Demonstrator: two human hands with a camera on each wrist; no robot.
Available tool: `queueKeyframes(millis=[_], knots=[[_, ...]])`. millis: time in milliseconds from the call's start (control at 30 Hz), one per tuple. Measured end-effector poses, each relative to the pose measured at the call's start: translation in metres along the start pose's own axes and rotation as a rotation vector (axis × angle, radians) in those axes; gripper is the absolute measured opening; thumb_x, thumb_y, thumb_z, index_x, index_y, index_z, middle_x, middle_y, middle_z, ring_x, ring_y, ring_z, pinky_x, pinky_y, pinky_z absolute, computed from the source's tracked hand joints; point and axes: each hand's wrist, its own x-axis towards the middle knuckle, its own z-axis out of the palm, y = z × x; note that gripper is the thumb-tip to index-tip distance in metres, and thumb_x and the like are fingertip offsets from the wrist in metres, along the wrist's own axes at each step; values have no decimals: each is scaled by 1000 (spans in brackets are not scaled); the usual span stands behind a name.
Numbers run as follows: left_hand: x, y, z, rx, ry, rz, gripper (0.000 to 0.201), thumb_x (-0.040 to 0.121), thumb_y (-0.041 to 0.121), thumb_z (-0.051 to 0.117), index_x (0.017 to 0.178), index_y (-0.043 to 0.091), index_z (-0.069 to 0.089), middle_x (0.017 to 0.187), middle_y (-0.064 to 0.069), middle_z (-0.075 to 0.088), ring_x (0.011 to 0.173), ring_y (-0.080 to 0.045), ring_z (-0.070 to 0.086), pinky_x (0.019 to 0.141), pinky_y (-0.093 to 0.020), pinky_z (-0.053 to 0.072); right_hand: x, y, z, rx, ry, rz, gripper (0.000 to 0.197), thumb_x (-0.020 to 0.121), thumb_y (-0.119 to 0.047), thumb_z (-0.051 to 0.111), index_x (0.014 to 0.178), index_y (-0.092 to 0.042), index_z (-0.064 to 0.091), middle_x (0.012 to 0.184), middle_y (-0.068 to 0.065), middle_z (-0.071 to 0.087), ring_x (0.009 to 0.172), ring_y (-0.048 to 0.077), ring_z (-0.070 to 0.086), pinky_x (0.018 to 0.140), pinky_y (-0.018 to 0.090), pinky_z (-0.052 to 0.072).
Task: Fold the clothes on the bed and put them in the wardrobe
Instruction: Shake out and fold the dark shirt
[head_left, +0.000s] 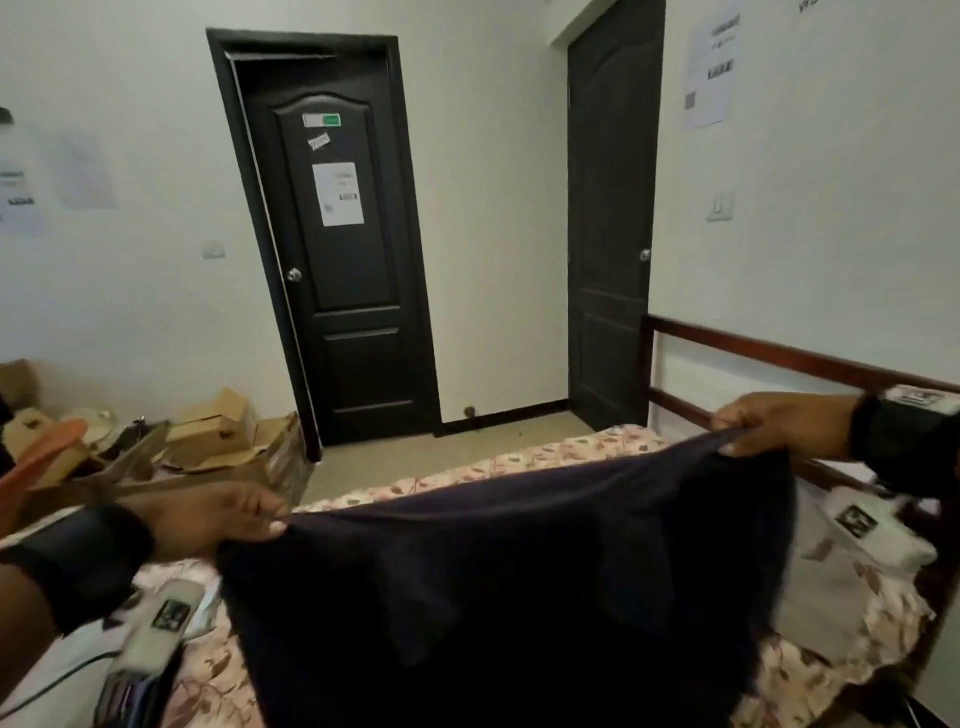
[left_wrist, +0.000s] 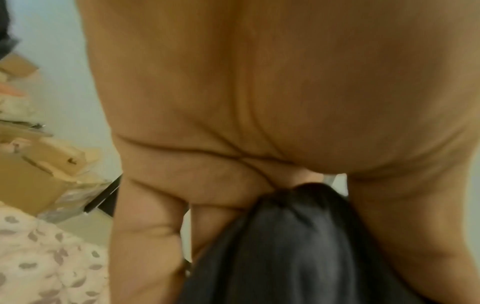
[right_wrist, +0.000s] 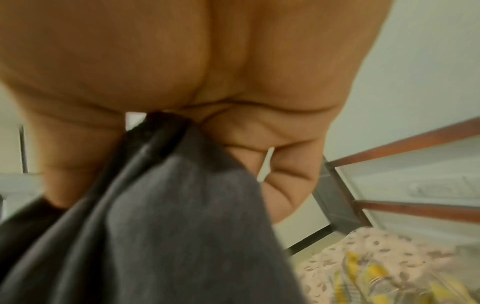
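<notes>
Bed with floral sheet below: dark garment hangs over it, top edge spanning side to side between your grips. Left hand and right hand each pinch a corner; right sits higher and farther.

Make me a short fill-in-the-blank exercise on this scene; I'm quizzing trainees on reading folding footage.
1. Both hands hold up one dark ____ above the bed.
2. The left hand and the right hand each pinch a top ____ of the cloth.
3. The two doors in the room are both ____.
4. The bed's sheet has a ____ pattern.

Missing words: garment; corner; closed; leaf
</notes>
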Motion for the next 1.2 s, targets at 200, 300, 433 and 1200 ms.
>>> queueKeyframes(millis=[200, 300, 433, 1200], knots=[[24, 55, -29, -201, 591, 138, 9, 94, 5, 62, 97, 2, 70, 95, -29, 66, 72, -26, 69, 64, -31, 59, 41, -35, -24, 447, 436, 66, 20, 92, -6, 57, 88, -9, 77, 88, 12, 74, 83, 29, 69, 64, 28, 58], [62, 68, -6, 543, 502, -295, 24, 102, 39, 63, 91, 20, 73, 101, -6, 68, 81, -11, 59, 78, -23, 46, 87, -22, -8, -124, 381, 323, 20, 92, -25, 69, 95, -5, 73, 111, 17, 71, 90, 29, 64, 76, 30, 45], [60, 54, 0, 241, 278, -257, 70, 70, 77, 78, 109, 19, 77, 128, 0, 65, 108, -18, 64, 112, -38, 44, 82, -12, 12, 183, 134, 319, 15, 88, -13, 72, 82, 1, 71, 91, 26, 72, 77, 36, 67, 73, 39, 56], [147, 21, 296, -1102, 337, -154, 41, 107, 38, 49, 121, 4, 66, 101, -23, 72, 90, -28, 70, 81, -39, 61, 94, -6, 311, 104, 366, -160, 31, 76, -60, 68, 90, -32, 69, 82, -14, 68, 75, 3, 62, 68, 26, 52]])
